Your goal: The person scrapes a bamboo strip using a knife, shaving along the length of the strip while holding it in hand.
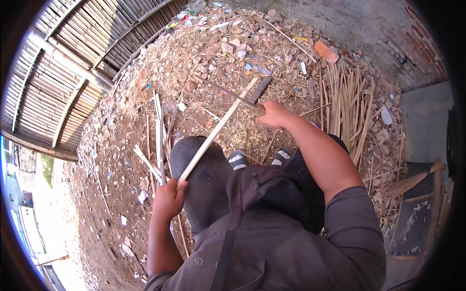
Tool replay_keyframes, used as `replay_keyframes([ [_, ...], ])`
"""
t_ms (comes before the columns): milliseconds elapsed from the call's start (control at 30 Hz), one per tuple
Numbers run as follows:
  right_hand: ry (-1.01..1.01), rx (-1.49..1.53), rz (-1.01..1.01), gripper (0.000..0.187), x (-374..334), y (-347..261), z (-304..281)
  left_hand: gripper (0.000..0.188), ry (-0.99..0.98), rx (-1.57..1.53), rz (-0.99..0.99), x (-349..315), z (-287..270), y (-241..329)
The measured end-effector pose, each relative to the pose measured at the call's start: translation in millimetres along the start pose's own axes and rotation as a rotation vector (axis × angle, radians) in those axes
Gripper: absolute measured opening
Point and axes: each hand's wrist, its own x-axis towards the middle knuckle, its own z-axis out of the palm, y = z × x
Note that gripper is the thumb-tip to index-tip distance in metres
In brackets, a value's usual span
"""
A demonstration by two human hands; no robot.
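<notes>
The lower end of a long, pale, flat strip of split bamboo (216,131) is pinched in the grip of the left hand (167,196), and the strip is slanted up and away over the dark-clothed left knee (199,162). It is crossed near its far end by a thin, dark, blade-like metal tool (218,88), whose near end is enclosed by the curled grip of the right hand (273,115); whether strip and tool touch cannot be told. A dark, ridged bar (262,89) is seen beside that crossing. Left of the knee, narrow, pale loose strips (159,121) are strewn close by. A bundle of dry, tan split strips (347,102) is laid to the right, beyond the right forearm, below an orange brick piece (326,52). The brown, rubble-littered ground (111,194) is bounded by a slatted bamboo fence (82,48) and a grey plastered wall (340,22).
</notes>
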Motion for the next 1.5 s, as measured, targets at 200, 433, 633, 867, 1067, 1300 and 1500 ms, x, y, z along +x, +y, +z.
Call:
replay_keyframes([
  [200, -0.032, -0.163, -0.148, 0.037, -11.5, -22.7, 6.9, 0.04, 0.003, 0.058, -0.041, -2.3, -0.8, 2.5],
  [433, -0.069, -0.05, -0.062, 0.045, -3.8, -1.6, -5.0, 0.041, 0.011, 0.027, -0.021, -1.8, 4.7, 0.9],
  [633, -0.028, -0.061, -0.125, 0.043, -12.1, -14.8, 6.9, 0.04, 0.029, 0.073, -0.04, -5.6, 4.0, 6.6],
  [867, -0.018, -0.152, -0.019, 0.042, -9.5, -28.4, -3.7, 0.04, 0.052, 0.1, -0.051, -5.9, 6.8, 7.4],
  [1067, -0.149, -0.161, -0.195, 0.04, -20.4, -35.1, -10.8, 0.04, 0.044, 0.002, 0.006, -1.2, 10.8, -3.1],
  [1300, -0.023, -0.182, -0.104, 0.039, -19.4, -38.4, -7.6, 0.04, 0.04, 0.097, -0.044, -8.6, 7.7, 8.9],
  [1500, -0.027, -0.027, -0.022, 0.04, -5.0, -1.0, -6.4, 0.041, 0.077, 0.136, -0.032, -8.4, 7.4, 13.7],
])
